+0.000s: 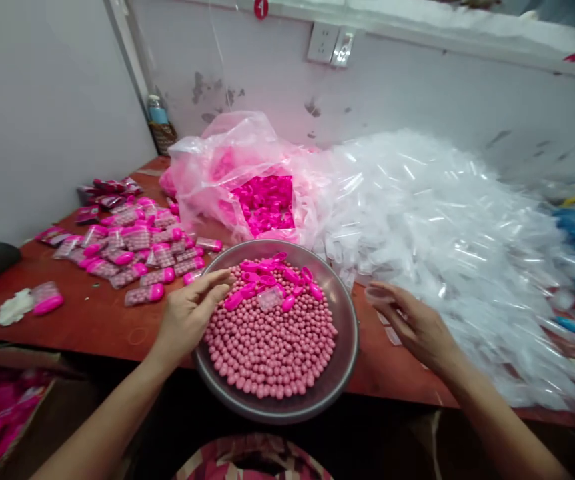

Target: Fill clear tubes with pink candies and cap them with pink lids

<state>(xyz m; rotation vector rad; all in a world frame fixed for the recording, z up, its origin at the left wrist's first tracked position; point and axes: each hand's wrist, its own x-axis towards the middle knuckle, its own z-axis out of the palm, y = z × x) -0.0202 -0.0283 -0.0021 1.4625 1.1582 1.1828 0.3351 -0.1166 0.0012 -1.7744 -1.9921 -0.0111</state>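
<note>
A metal bowl (350,327) full of round pink beads (272,347) sits at the table's front edge. On the beads lie several bright pink spoon-shaped caps (267,265) and a small clear container (270,299) with beads showing through it. My left hand (187,317) hovers over the bowl's left rim, fingers stretched out and thumb slightly apart, with nothing visible in them. To the right of the bowl, my right hand (415,323) pinches a clear plastic container (378,293) at its fingertips. That container is blurred and partly covered by the fingers.
Bead-filled containers with pink caps (137,240) are piled at left. Behind the bowl stands a plastic bag (247,140) of pink caps. A large heap of clear containers (432,227) covers the right side. A box of pink pieces (2,413) is at lower left.
</note>
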